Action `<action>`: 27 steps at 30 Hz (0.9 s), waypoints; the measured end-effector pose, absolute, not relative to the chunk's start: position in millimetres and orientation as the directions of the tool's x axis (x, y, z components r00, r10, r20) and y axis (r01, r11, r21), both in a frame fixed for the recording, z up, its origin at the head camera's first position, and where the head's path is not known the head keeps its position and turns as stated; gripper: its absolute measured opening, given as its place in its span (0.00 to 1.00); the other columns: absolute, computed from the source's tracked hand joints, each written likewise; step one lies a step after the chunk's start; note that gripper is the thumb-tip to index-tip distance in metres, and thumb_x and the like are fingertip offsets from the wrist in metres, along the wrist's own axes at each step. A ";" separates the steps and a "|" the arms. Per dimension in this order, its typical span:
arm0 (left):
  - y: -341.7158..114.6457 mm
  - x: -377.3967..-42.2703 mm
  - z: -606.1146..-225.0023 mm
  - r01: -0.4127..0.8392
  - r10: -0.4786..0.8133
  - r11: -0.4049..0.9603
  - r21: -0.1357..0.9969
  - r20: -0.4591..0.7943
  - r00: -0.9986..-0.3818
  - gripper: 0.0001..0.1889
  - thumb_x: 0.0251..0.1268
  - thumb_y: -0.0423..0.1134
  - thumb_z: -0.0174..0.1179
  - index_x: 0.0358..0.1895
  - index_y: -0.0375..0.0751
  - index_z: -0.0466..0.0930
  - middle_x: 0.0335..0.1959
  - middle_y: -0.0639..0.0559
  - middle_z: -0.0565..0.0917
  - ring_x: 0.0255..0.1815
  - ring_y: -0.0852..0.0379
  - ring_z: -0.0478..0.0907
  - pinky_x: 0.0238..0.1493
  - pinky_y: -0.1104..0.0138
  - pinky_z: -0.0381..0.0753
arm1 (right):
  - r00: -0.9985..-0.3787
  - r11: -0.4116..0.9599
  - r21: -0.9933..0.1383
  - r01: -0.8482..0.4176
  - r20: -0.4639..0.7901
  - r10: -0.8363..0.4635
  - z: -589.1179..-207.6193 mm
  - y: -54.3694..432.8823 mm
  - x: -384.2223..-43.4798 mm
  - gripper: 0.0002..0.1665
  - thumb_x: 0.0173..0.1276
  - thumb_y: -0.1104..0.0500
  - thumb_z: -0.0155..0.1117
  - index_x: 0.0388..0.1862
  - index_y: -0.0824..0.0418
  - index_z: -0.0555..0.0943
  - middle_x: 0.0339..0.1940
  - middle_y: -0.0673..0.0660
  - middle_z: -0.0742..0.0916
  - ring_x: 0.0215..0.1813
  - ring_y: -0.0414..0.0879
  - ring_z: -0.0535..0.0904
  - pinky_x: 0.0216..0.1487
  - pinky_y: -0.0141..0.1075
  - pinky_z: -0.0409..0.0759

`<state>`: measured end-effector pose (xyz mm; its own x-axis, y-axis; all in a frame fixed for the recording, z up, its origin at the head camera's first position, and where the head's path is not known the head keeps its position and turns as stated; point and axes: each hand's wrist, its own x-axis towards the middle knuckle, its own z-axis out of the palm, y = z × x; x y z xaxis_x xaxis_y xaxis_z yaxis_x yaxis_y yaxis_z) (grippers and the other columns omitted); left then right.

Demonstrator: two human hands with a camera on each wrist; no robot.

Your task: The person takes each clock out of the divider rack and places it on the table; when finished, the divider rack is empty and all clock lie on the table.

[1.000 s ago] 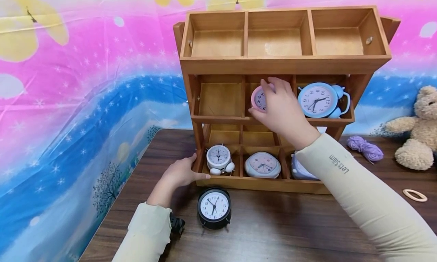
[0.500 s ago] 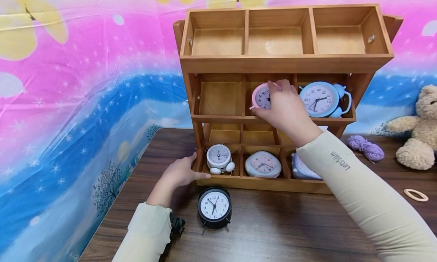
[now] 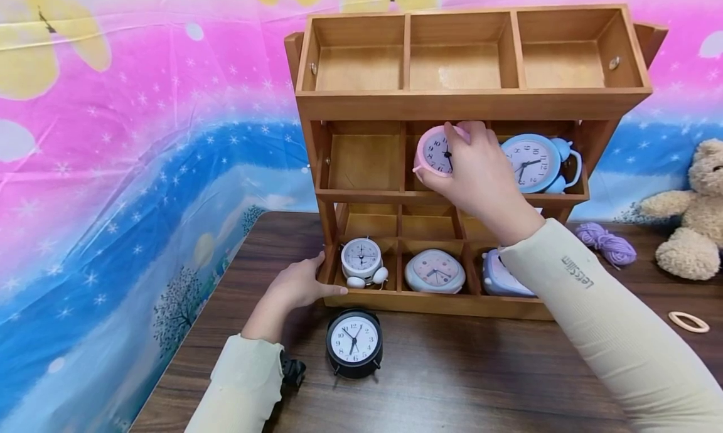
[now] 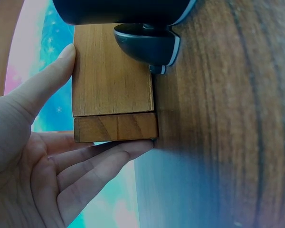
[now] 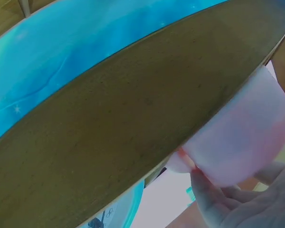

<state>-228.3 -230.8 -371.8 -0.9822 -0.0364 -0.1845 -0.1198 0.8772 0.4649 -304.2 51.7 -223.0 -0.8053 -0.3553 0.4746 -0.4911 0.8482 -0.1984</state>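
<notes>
Clock (image 3: 433,154) in hand at the rack's (image 3: 474,105) middle tier

Dark wood-grain table (image 3: 452,370) bears the wooden rack, with a pink-and-blue printed cloth (image 3: 169,100) behind it. A black clock (image 3: 354,344) stands before the rack's left end; purple yarn (image 3: 607,243), a teddy bear (image 3: 691,219) and an oval ring (image 3: 688,322) lie towards the right. The right forearm slants up from the lower right, its hand (image 3: 482,172) back uppermost, thumb and fingers pinching the pink clock. That clock is tilted at the centre compartment, beside the blue clock (image 3: 531,162); whether it touches the wood, I cannot tell. The left hand (image 3: 296,285) rests at the rack's lower left corner, thumb and straight fingers spread apart.
</notes>
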 end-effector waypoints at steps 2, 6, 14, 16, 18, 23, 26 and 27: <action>-230.8 -228.2 -371.8 -0.123 -0.039 0.876 0.467 -0.186 -0.982 0.51 0.59 0.60 0.68 0.78 0.38 0.54 0.69 0.33 0.71 0.66 0.35 0.70 0.64 0.43 0.69 | -0.792 0.840 -0.203 -0.504 0.498 -0.355 -223.1 51.8 -301.3 0.49 0.67 0.36 0.62 0.74 0.67 0.65 0.67 0.72 0.68 0.64 0.66 0.66 0.60 0.59 0.72; -230.6 -228.3 -371.8 -0.124 -0.040 0.876 0.467 -0.186 -0.982 0.51 0.59 0.59 0.68 0.78 0.38 0.54 0.69 0.33 0.71 0.66 0.35 0.70 0.64 0.43 0.69 | -0.785 0.827 -0.223 -0.516 0.509 -0.353 -224.6 52.3 -294.5 0.48 0.68 0.34 0.58 0.75 0.65 0.65 0.68 0.72 0.68 0.64 0.66 0.66 0.62 0.58 0.68; -230.2 -228.4 -371.2 -0.119 -0.033 0.878 0.464 -0.190 -0.981 0.51 0.60 0.60 0.68 0.78 0.38 0.53 0.69 0.33 0.70 0.67 0.34 0.69 0.65 0.43 0.68 | -0.774 0.779 -0.257 -0.571 0.485 -0.407 -236.0 57.4 -270.8 0.49 0.65 0.32 0.61 0.75 0.61 0.68 0.66 0.68 0.70 0.63 0.62 0.66 0.59 0.57 0.69; -230.3 -228.6 -371.4 -0.118 -0.031 0.878 0.464 -0.190 -0.981 0.51 0.60 0.59 0.68 0.78 0.38 0.53 0.69 0.33 0.70 0.67 0.34 0.70 0.65 0.43 0.68 | -0.762 0.763 -0.260 -0.592 0.487 -0.426 -240.9 59.2 -262.1 0.50 0.61 0.31 0.65 0.73 0.61 0.71 0.63 0.67 0.72 0.60 0.60 0.67 0.55 0.54 0.72; -230.6 -229.1 -371.4 -0.118 -0.031 0.877 0.465 -0.191 -0.981 0.51 0.60 0.59 0.68 0.79 0.38 0.53 0.69 0.33 0.70 0.67 0.35 0.70 0.65 0.43 0.68 | -0.743 0.752 -0.236 -0.615 0.493 -0.453 -245.8 60.4 -252.9 0.50 0.58 0.32 0.69 0.71 0.61 0.73 0.60 0.66 0.73 0.57 0.58 0.69 0.51 0.52 0.76; -230.9 -230.1 -371.3 -0.124 -0.033 0.876 0.467 -0.198 -0.980 0.51 0.60 0.60 0.67 0.79 0.38 0.52 0.70 0.33 0.69 0.67 0.34 0.69 0.65 0.43 0.67 | -0.695 0.743 -0.143 -0.654 0.501 -0.516 -258.5 62.7 -229.6 0.50 0.49 0.30 0.74 0.65 0.59 0.79 0.51 0.61 0.76 0.48 0.53 0.73 0.38 0.46 0.81; -230.6 -230.3 -372.1 -0.124 -0.033 0.879 0.461 -0.200 -0.979 0.51 0.60 0.60 0.67 0.79 0.38 0.52 0.70 0.32 0.68 0.68 0.34 0.68 0.66 0.43 0.67 | -0.685 0.735 -0.115 -0.668 0.481 -0.548 -267.8 63.5 -218.1 0.50 0.47 0.28 0.74 0.63 0.57 0.81 0.49 0.58 0.77 0.44 0.51 0.74 0.34 0.44 0.80; -230.5 -230.4 -372.5 -0.124 -0.033 0.880 0.459 -0.201 -0.979 0.51 0.60 0.60 0.67 0.79 0.38 0.52 0.70 0.32 0.68 0.68 0.34 0.68 0.66 0.43 0.67 | -0.685 0.732 -0.108 -0.673 0.466 -0.560 -271.6 63.8 -214.8 0.50 0.47 0.27 0.73 0.62 0.57 0.81 0.48 0.58 0.77 0.42 0.50 0.75 0.33 0.43 0.80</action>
<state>-230.4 -230.5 -372.5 -0.9790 -0.0334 -0.2011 -0.1244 0.8795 0.4593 -214.8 63.8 -271.6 -0.6846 -0.5603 0.4662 -0.6727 0.7320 -0.1081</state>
